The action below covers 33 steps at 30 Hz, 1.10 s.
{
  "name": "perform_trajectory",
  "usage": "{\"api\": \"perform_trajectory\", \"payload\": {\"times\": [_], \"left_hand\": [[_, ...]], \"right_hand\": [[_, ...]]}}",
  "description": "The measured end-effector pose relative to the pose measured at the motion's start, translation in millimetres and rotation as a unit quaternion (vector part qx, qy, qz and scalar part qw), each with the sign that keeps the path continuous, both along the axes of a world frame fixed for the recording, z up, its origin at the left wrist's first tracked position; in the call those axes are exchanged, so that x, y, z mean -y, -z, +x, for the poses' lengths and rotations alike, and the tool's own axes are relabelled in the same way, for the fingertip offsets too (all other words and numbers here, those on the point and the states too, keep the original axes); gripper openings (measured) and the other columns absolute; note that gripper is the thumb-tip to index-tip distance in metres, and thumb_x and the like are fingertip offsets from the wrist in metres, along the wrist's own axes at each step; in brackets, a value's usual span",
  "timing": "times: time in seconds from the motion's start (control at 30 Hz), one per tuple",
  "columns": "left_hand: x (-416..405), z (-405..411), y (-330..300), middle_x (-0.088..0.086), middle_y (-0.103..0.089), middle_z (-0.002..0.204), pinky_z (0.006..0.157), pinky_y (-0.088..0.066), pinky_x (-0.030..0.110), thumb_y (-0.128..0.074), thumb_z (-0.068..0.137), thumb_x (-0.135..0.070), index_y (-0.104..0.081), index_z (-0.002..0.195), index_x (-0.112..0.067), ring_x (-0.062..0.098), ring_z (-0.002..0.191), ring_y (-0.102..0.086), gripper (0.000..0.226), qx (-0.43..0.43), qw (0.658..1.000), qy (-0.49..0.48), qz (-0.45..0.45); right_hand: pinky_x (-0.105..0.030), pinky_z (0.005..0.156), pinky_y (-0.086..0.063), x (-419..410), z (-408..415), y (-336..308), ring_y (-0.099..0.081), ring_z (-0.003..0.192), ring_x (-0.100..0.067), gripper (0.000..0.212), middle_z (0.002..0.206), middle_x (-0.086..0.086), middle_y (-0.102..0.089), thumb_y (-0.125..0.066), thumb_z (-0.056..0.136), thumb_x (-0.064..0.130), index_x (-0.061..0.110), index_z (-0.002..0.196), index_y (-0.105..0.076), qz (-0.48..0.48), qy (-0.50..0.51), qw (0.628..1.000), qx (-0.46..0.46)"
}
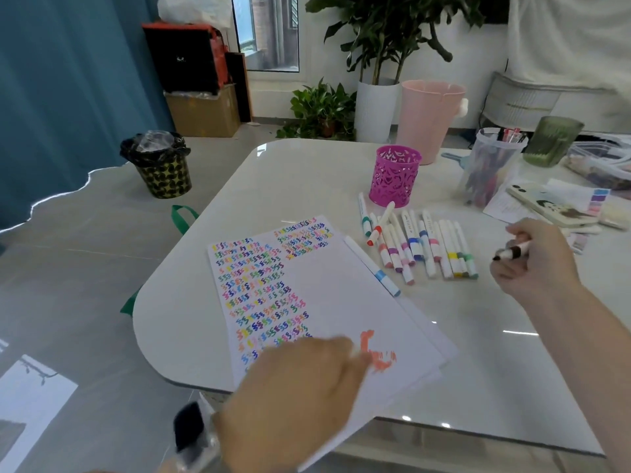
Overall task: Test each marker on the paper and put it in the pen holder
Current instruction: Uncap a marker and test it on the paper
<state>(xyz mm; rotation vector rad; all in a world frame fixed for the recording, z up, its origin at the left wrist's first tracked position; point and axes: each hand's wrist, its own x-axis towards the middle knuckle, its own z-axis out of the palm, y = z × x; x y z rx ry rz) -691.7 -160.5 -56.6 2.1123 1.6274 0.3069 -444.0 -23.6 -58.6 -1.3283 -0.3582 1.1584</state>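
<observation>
Head view is showing a glossy white table (307, 172) with a sheet of paper (341, 295) lying at an angle near its front edge. Rows of small coloured squiggles are covering the paper's left side and upper part, and a fresh orange scribble (377, 353) is sitting near its lower right corner. The left hand (297, 384) is resting on the paper, blurred, its fingers curled around what looks like a white marker touching the orange scribble; the marker itself is mostly hidden. The right hand (532, 257) is hovering above the table to the right, pinching a dark-capped marker (512, 251) between thumb and fingers. A light-blue marker (372, 266) is lying alone along the paper's right edge. Just beyond it, a row of markers (420, 247) is lying side by side on the table. The pink pen holder (394, 175) is standing upright behind that row. A clear tub of pens (488, 165) is standing further right.
</observation>
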Motion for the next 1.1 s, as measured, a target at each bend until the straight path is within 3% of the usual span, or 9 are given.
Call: {"api": "perform_trajectory", "payload": {"times": [0.1, 0.17, 0.23, 0.33, 0.47, 0.67, 0.83, 0.97, 1.1], "left_hand": [[-26, -19, 10, 0.004, -0.049, 0.063, 0.066, -0.044, 0.037, -0.029, 0.092, -0.047, -0.031, 0.064, -0.018, 0.021, 0.067, -0.054, 0.04, 0.051, 0.993, -0.071, 0.085], [-40, -30, 19, -0.003, -0.049, 0.077, 0.068, -0.039, 0.031, -0.036, 0.091, -0.046, -0.033, 0.073, -0.019, 0.018, 0.077, -0.05, 0.032, -0.015, 0.986, -0.09, 0.14], [-50, -38, 30, -0.001, -0.045, 0.099, 0.081, -0.039, 0.028, -0.042, 0.09, -0.049, -0.038, 0.091, -0.017, 0.018, 0.096, -0.044, 0.032, -0.111, 0.979, -0.108, 0.129], [-57, -45, 37, 0.005, -0.043, 0.12, 0.09, -0.039, 0.031, -0.045, 0.084, -0.06, -0.038, 0.088, -0.013, 0.02, 0.106, -0.042, 0.047, -0.164, 0.977, -0.124, 0.047], [-56, -52, 33, 0.004, -0.025, 0.147, 0.098, -0.039, 0.034, -0.047, 0.078, -0.069, -0.045, 0.08, -0.015, 0.019, 0.13, -0.035, 0.054, -0.179, 0.976, -0.119, -0.022], [-55, -51, 27, 0.001, -0.031, 0.138, 0.083, -0.04, 0.031, -0.047, 0.078, -0.07, -0.041, 0.068, -0.017, 0.017, 0.119, -0.041, 0.054, -0.196, 0.975, -0.103, -0.026], [-56, -51, 25, 0.001, -0.033, 0.135, 0.087, -0.042, 0.033, -0.048, 0.074, -0.072, -0.046, 0.07, -0.017, 0.018, 0.121, -0.038, 0.056, -0.214, 0.973, -0.084, -0.025], [-56, -48, 28, 0.004, -0.035, 0.132, 0.089, -0.037, 0.034, -0.045, 0.075, -0.074, -0.037, 0.061, -0.019, 0.022, 0.119, -0.038, 0.057, -0.233, 0.969, -0.08, -0.009], [-59, -48, 32, 0.004, -0.033, 0.133, 0.092, -0.035, 0.035, -0.043, 0.074, -0.076, -0.044, 0.073, -0.018, 0.022, 0.118, -0.037, 0.058, -0.243, 0.966, -0.087, 0.009]], "right_hand": [[-0.016, 0.035, -0.02, 3, -25, 7, -0.024, 0.03, -0.009, 0.036, 0.036, 0.003, -0.033, -0.057, 0.089, 0.036, 0.017, 0.062, -0.045, 0.032, -0.096, 0.995, 0.017], [-0.018, 0.037, -0.039, 1, -50, 6, -0.047, 0.034, -0.01, 0.042, 0.043, 0.0, -0.052, -0.05, 0.092, 0.051, 0.015, 0.074, -0.06, 0.08, -0.164, 0.98, 0.072], [-0.026, 0.058, -0.057, 1, -71, 10, -0.07, 0.06, -0.017, 0.037, 0.068, -0.006, -0.073, -0.046, 0.096, 0.043, 0.014, 0.086, -0.067, 0.143, -0.237, 0.954, 0.116], [-0.033, 0.08, -0.056, 6, -91, 30, -0.072, 0.085, -0.022, 0.017, 0.087, -0.008, -0.076, -0.058, 0.093, 0.015, 0.018, 0.083, -0.072, 0.207, -0.306, 0.907, 0.2], [-0.033, 0.084, -0.056, 8, -99, 41, -0.072, 0.093, -0.026, 0.01, 0.094, -0.011, -0.075, -0.062, 0.089, 0.015, 0.012, 0.089, -0.071, 0.214, -0.368, 0.887, 0.178], [-0.037, 0.086, -0.054, 4, -100, 44, -0.072, 0.08, -0.02, 0.021, 0.088, -0.004, -0.076, -0.053, 0.096, 0.019, 0.016, 0.09, -0.073, 0.235, -0.343, 0.852, 0.317], [-0.023, 0.082, -0.052, 1, -103, 54, -0.071, 0.082, -0.013, 0.025, 0.087, 0.003, -0.076, -0.05, 0.093, 0.028, 0.023, 0.115, -0.062, 0.244, -0.294, 0.864, 0.33], [-0.033, 0.068, -0.055, -14, -126, 41, -0.071, 0.071, -0.015, 0.004, 0.08, -0.007, -0.073, -0.063, 0.088, 0.011, 0.013, 0.09, -0.064, 0.26, -0.249, 0.88, 0.308], [-0.021, 0.04, -0.037, -34, -152, 42, -0.05, 0.038, -0.009, 0.03, 0.049, 0.001, -0.064, -0.073, 0.082, 0.023, 0.015, 0.061, -0.053, 0.238, -0.25, 0.879, 0.328]]}}
